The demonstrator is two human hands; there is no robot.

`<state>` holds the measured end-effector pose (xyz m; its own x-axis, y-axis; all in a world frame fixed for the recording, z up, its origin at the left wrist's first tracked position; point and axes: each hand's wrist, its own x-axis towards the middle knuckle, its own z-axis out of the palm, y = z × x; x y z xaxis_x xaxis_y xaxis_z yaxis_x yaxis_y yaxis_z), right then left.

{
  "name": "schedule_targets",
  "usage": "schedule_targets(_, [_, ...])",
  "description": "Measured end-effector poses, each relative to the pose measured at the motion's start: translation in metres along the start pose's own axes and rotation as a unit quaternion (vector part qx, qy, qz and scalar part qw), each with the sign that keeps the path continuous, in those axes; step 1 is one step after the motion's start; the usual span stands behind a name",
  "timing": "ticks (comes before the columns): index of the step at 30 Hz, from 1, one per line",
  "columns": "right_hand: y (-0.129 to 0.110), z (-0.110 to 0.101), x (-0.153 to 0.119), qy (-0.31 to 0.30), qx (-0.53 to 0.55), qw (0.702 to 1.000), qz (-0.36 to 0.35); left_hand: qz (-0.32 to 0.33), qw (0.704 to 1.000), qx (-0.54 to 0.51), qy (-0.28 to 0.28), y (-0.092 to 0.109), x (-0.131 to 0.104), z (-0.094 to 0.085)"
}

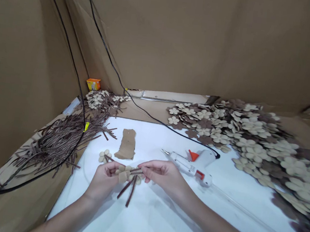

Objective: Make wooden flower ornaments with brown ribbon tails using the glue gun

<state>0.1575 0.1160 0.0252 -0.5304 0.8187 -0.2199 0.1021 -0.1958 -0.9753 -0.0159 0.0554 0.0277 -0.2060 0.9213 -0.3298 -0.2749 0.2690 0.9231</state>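
Cool light brightens the white board [119, 224] at lower centre, casting soft shadows, while the flower pile [301, 188] blurs at right, near the frame's darkened corners.

The left hand [104, 179] is gripping a beige flower [128, 168]; the right hand [162, 172] is pinching a striped strip [137, 171] against it; two brown strips [131, 192] are dangling beneath; a glue gun [185, 165] is lying on the white board [119, 224], its nozzle pointing left; a cardboard piece [127, 144] is resting beyond the hands; strip heaps [65, 135] are spreading leftward, beige and brown flower cutouts [255, 152] are piling up rightward
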Motion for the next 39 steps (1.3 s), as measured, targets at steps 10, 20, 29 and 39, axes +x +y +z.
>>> schedule_targets(10, [-0.006,0.002,-0.003,0.01,0.018,1.0,-0.007,-0.003,0.999,-0.015,0.028,0.002,-0.003,0.005])
schedule_targets(20, [-0.006,-0.003,-0.003,0.009,0.054,0.998,-0.02,-0.002,1.0,-0.002,0.013,0.006,-0.005,0.006])
schedule_targets(29, [-0.01,-0.006,-0.003,0.023,0.036,0.999,-0.016,0.008,1.0,0.009,0.021,0.002,-0.001,-0.001])
schedule_targets(39, [-0.008,-0.009,-0.004,0.05,0.03,0.998,-0.025,0.008,0.998,-0.046,-0.029,-0.012,0.002,-0.004])
